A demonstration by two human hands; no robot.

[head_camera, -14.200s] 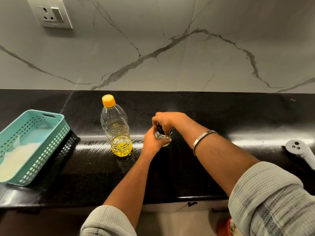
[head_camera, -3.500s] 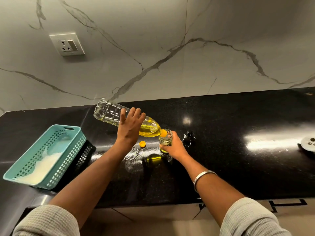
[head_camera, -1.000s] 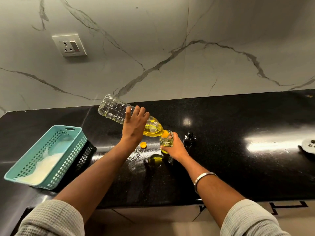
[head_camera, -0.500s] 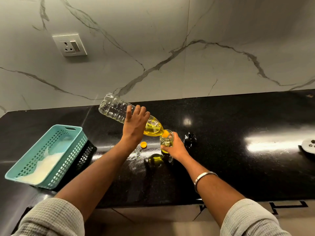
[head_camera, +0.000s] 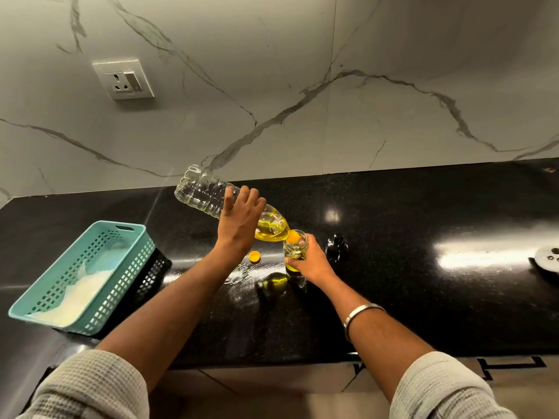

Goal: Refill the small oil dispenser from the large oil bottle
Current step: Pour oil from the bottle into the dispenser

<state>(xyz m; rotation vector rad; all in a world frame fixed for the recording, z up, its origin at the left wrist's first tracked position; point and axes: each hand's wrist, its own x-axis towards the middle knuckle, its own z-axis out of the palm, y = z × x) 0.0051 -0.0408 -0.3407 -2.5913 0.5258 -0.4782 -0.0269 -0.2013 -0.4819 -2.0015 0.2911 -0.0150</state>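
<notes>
Steadily, the pour goes on, the bottle's base raised higher than seconds ago.

Left hand (head_camera: 240,225) wraps the large oil bottle (head_camera: 208,195), tilted neck-down, oil pooled at its shoulder; its orange cap (head_camera: 254,257) lies on the counter (head_camera: 423,297). Right hand (head_camera: 308,261) curls round the small oil dispenser (head_camera: 295,252), standing under the mouth, only partly filled; its black top (head_camera: 336,247) waits beside.

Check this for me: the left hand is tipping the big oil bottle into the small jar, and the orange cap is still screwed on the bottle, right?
Not quite. The head view shows the orange cap lying on the black counter, off the bottle. The rest holds: the left hand tips the big oil bottle into the small jar.
</notes>
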